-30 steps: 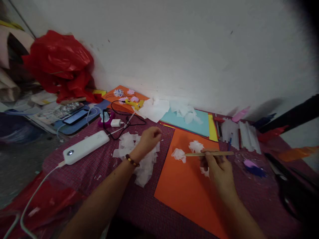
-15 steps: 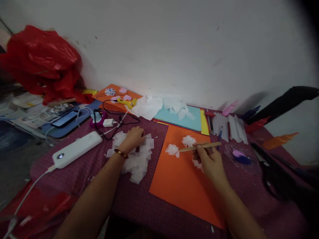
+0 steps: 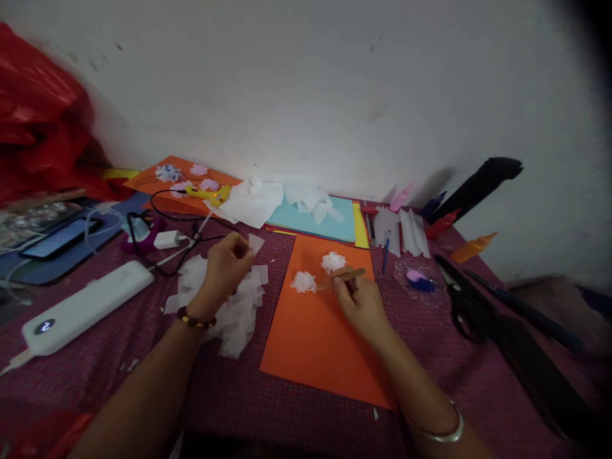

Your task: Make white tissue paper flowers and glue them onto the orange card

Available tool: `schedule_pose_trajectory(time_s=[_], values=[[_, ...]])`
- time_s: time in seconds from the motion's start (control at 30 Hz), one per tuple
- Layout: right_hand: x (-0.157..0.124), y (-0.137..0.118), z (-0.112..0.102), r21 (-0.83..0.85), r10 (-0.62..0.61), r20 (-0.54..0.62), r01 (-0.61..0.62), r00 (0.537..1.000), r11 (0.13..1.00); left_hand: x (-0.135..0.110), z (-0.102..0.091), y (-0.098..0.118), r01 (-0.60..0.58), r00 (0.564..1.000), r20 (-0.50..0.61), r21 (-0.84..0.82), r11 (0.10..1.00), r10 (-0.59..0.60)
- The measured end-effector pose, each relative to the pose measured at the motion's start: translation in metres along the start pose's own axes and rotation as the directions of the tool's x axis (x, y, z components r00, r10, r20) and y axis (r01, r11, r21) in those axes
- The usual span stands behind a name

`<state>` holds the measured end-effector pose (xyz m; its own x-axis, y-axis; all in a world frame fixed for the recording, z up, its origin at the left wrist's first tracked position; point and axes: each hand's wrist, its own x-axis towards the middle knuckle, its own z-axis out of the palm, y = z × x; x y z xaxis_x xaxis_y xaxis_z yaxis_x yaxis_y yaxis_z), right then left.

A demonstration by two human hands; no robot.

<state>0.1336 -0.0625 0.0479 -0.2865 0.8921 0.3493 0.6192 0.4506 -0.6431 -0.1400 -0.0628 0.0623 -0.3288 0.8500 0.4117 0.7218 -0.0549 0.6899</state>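
Pinched in the fingertips of my left hand (image 3: 226,264) is a small square of thin white paper (image 3: 256,243). Below that hand many more such squares lie in a loose pile (image 3: 238,325). My right hand (image 3: 362,303) is closed round a flat wooden stick (image 3: 350,275), its tip pointing left over the orange sheet (image 3: 315,347). Close to the stick's tip sits a white paper cluster (image 3: 303,282); a second white cluster (image 3: 333,261) lies just behind my right fingers. Both rest on the orange sheet.
A yellow glue gun (image 3: 209,194) with a black cord lies at the back left. A white power bank (image 3: 88,307) is at the left. Black scissors (image 3: 466,306) and paint bottles, one orange (image 3: 473,247), are at the right. Blue paper (image 3: 318,220) lies against the wall.
My left hand has lifted off the pile with one paper square between its fingers. The right hand keeps the stick near the clusters. The whole view has shifted to the right.
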Motion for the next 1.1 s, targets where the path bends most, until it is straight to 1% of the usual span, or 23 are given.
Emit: schedule_pose_trajectory(time_s=[0.07,0.17,0.27,0.33,0.43,0.5,0.6,0.7,0.8,0.9,0.97,1.03,1.1], values=[[0.001,0.000,0.000,-0.017,-0.012,-0.010,0.012,1.000,1.000,-0.010,0.009,0.013,-0.046,0.990,0.129,-0.060,0.997,0.053],[0.003,0.003,0.004,0.062,-0.026,-0.021,0.027,0.999,0.998,-0.021,0.018,0.028,-0.142,0.948,0.265,-0.134,0.981,0.174],[0.005,0.005,0.006,0.139,-0.021,-0.009,0.022,1.000,0.990,-0.028,0.022,0.035,-0.220,0.910,0.316,-0.177,0.959,0.267],[0.005,0.004,0.004,0.153,-0.015,-0.005,0.016,1.000,0.988,-0.030,0.024,0.036,-0.237,0.905,0.316,-0.182,0.954,0.285],[0.005,0.001,-0.003,0.122,0.013,-0.033,-0.009,0.999,0.993,-0.029,0.023,0.034,-0.216,0.911,0.325,-0.146,0.965,0.254],[0.004,0.000,-0.008,0.111,0.053,-0.085,-0.043,0.995,0.993,-0.026,0.020,0.031,-0.179,0.918,0.337,-0.120,0.977,0.209],[0.004,-0.001,-0.011,0.123,0.094,-0.146,-0.076,0.985,0.990,-0.022,0.011,0.031,-0.060,0.933,0.342,-0.148,0.987,0.108],[0.005,0.000,-0.010,0.090,0.101,-0.100,-0.092,0.990,0.992,-0.018,-0.002,0.040,0.101,0.937,0.349,-0.228,0.968,-0.015],[0.006,0.003,-0.003,0.095,0.103,-0.040,-0.099,0.994,0.991,-0.014,-0.013,0.057,0.186,0.910,0.408,-0.228,0.956,-0.080],[0.007,0.008,0.006,0.196,0.129,-0.024,-0.122,0.991,0.973,-0.009,-0.014,0.072,0.176,0.859,0.509,-0.192,0.965,-0.056],[0.008,0.011,0.011,0.252,0.138,-0.039,-0.123,0.990,0.960,-0.006,-0.007,0.079,0.129,0.846,0.533,-0.192,0.973,-0.007],[0.009,0.014,0.015,0.273,0.139,-0.058,-0.118,0.989,0.955,-0.004,0.002,0.083,0.094,0.840,0.542,-0.199,0.976,0.029],[0.010,0.014,0.016,0.273,0.138,-0.062,-0.116,0.989,0.955,-0.005,0.012,0.085,0.099,0.820,0.571,-0.215,0.972,0.043]])
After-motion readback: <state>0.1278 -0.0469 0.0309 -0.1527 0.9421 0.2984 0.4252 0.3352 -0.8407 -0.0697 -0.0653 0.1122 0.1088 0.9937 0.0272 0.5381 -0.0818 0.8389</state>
